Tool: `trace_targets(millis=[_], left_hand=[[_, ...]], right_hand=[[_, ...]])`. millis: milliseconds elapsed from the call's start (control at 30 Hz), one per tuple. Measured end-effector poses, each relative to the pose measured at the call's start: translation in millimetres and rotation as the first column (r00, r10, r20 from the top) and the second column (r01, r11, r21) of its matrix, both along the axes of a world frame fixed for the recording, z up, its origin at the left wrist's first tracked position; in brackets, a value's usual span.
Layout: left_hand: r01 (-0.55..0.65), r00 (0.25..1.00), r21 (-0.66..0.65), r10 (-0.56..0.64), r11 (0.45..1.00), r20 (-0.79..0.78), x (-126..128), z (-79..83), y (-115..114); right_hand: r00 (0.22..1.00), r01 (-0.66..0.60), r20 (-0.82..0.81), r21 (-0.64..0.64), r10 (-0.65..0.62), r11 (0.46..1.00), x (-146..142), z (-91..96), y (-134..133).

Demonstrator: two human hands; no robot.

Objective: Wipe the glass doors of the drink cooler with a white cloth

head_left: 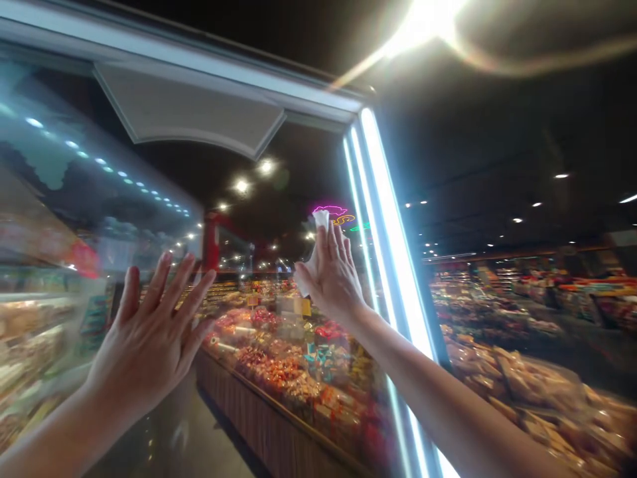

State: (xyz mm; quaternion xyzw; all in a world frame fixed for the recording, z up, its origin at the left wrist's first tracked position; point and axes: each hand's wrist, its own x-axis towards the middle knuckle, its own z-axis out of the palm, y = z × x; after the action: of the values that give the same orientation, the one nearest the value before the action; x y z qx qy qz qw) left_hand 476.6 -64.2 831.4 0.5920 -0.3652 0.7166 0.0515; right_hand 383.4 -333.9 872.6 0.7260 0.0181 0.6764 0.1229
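A tall glass pane [259, 232] with a white frame along its top fills the left and middle of the view. My right hand [333, 275] reaches up near its right side and presses a thin white tissue [321, 219] to the glass. The tissue sticks out past the fingertips and by the thumb; the rest is hidden under the palm. My left hand [154, 332] is raised at the lower left with its fingers spread. It holds nothing; whether it touches the glass I cannot tell.
Bright light tubes [393, 219] run down the pane's right edge. A wood-sided display stand [269, 411] heaped with packaged goods shows in the glass. More bagged goods [537, 378] lie at the right, blurred. A white curved panel [194, 109] hangs near the top.
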Motion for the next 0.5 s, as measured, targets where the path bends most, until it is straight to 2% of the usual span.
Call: trace_targets(millis=[33,100,167,200,233,267,333,367,400,433,500], left_hand=[[-0.007,1.000,0.006,0.007,1.000,0.005,0.9,2.3,-4.2],[-0.009,1.000,0.019,0.009,1.000,0.010,2.8,7.5,-12.7],[-0.003,1.000,0.023,0.003,1.000,0.014,3.6,14.0,-20.3],[-0.001,1.000,0.020,0.001,1.000,0.016,3.5,17.9,-23.4],[-0.001,1.000,0.017,0.000,1.000,0.022,3.1,22.1,-26.0],[-0.003,1.000,0.015,0.002,1.000,0.029,2.3,26.6,-28.3],[-0.004,0.999,0.016,0.003,1.000,0.036,0.1,36.3,-32.4],[0.001,1.000,0.015,-0.002,1.000,0.029,-1.2,41.1,-34.6],[0.005,1.000,0.012,-0.005,1.000,0.013,-2.5,45.8,-36.9],[-0.001,1.000,0.005,0.002,1.000,-0.013,-3.9,50.1,-39.3],[-0.031,0.998,-0.016,0.030,0.999,-0.057,-6.3,57.0,-43.6]], right_hand=[[1.000,0.003,0.010,-0.002,-0.003,1.000,-0.4,3.2,-2.1],[0.997,-0.034,-0.081,-0.177,0.020,0.984,1.2,0.1,2.9],[0.976,-0.111,-0.215,-0.404,0.024,0.908,2.9,-1.6,8.2],[0.969,-0.129,-0.248,-0.456,0.014,0.881,2.7,3.2,6.8],[0.969,-0.122,-0.248,-0.454,0.006,0.883,1.6,12.6,1.9],[0.976,-0.094,-0.218,-0.405,0.003,0.909,-0.2,25.6,-5.6],[0.993,-0.030,-0.118,-0.239,0.001,0.970,-4.6,53.5,-22.2],[0.997,-0.013,-0.077,-0.186,-0.002,0.983,-6.2,63.8,-28.1],[0.998,-0.007,-0.062,-0.189,-0.005,0.982,-7.1,69.7,-31.2],[0.997,-0.011,-0.075,-0.245,-0.008,0.969,-7.4,71.2,-31.5],[0.986,-0.046,-0.163,-0.437,-0.029,0.898,-7.7,67.7,-27.5]])
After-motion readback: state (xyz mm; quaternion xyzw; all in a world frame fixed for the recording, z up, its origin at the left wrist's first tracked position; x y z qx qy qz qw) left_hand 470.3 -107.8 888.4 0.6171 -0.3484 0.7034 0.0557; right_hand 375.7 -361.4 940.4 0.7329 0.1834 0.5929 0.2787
